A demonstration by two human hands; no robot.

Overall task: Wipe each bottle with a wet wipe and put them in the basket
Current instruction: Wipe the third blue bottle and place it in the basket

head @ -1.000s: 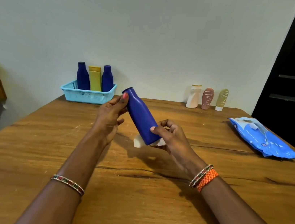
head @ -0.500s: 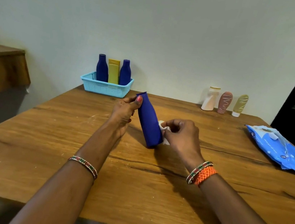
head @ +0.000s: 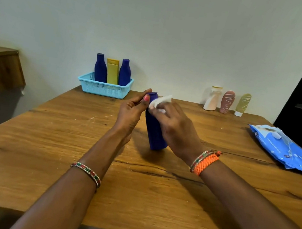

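Three bottles (head: pixel 112 71) in the basket (head: pixel 103 88) already. Fourth, the blue bottle (head: pixel 154 130), upright mid-table, pinched at the cap by left hand (head: pixel 131 111); right hand (head: pixel 177 127) clutching the wipe (head: pixel 159 101), rubbing its neck. Three bottles by the wall (head: pixel 226 101) waiting, untouched.

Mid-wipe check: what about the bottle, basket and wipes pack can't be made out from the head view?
- Dark blue plastic bottle: neck hidden by right hand and white wet wipe.
- Turquoise plastic basket: floor hidden by its wall.
- Blue wet-wipes pack: print too small, right end cut off.
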